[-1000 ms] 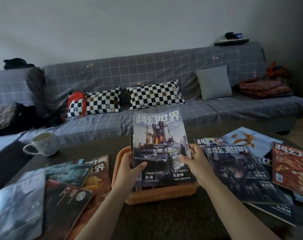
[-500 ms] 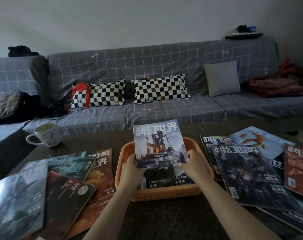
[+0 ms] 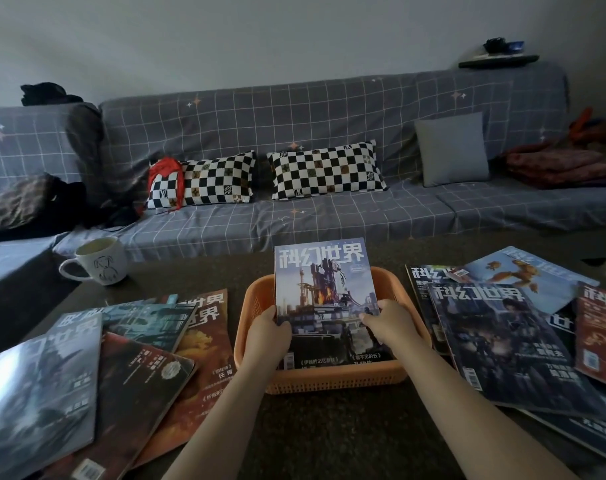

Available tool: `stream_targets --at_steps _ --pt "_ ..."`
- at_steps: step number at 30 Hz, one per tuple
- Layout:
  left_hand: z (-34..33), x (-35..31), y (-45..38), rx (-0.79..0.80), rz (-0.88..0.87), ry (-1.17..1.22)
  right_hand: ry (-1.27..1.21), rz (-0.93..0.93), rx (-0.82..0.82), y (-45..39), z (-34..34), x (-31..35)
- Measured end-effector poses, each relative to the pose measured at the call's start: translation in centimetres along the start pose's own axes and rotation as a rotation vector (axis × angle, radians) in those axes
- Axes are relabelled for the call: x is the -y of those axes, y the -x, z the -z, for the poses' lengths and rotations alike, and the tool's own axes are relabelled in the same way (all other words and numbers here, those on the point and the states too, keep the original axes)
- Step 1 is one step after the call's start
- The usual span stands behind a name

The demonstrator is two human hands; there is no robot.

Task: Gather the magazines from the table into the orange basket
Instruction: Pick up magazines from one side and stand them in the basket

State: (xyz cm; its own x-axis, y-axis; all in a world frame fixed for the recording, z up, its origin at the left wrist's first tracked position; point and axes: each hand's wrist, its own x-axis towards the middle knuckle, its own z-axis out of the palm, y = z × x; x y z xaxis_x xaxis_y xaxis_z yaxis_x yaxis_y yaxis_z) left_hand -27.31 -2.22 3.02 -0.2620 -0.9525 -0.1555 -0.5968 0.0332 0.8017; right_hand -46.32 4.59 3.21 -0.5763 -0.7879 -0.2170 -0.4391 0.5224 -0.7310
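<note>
An orange basket [image 3: 332, 377] stands on the dark table in the middle. A magazine [image 3: 324, 289] with a tower on its cover leans in it, its lower end down inside and its top past the far rim. My left hand [image 3: 268, 329] grips its left edge and my right hand [image 3: 388, 323] grips its right edge. Several magazines [image 3: 87, 372] lie fanned out to the left of the basket. Another overlapping pile of magazines [image 3: 502, 344] lies to its right.
A white mug [image 3: 102, 261] stands at the table's far left. A grey checked sofa [image 3: 294, 216] with two checkerboard pillows runs behind the table. The table's bare front strip [image 3: 329, 431] lies between my forearms.
Both hands have lowered the magazine from above the basket down into it, so its lower end now sits inside. The view has shifted slightly.
</note>
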Motion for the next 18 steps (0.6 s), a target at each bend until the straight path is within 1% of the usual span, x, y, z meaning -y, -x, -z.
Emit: stream_targets --at_steps 4,12,18 --pt "0.48 0.01 -0.21 0.029 0.069 0.077 0.046 0.011 -0.005 -0.16 0.10 -0.24" --pt "0.69 0.03 -0.01 0.071 0.051 0.060 0.103 0.015 -0.037 0.37 -0.04 -0.13" --pt "0.74 -0.27 0.03 0.097 0.065 0.061 0.084 -0.010 0.001 0.71 0.29 0.16"
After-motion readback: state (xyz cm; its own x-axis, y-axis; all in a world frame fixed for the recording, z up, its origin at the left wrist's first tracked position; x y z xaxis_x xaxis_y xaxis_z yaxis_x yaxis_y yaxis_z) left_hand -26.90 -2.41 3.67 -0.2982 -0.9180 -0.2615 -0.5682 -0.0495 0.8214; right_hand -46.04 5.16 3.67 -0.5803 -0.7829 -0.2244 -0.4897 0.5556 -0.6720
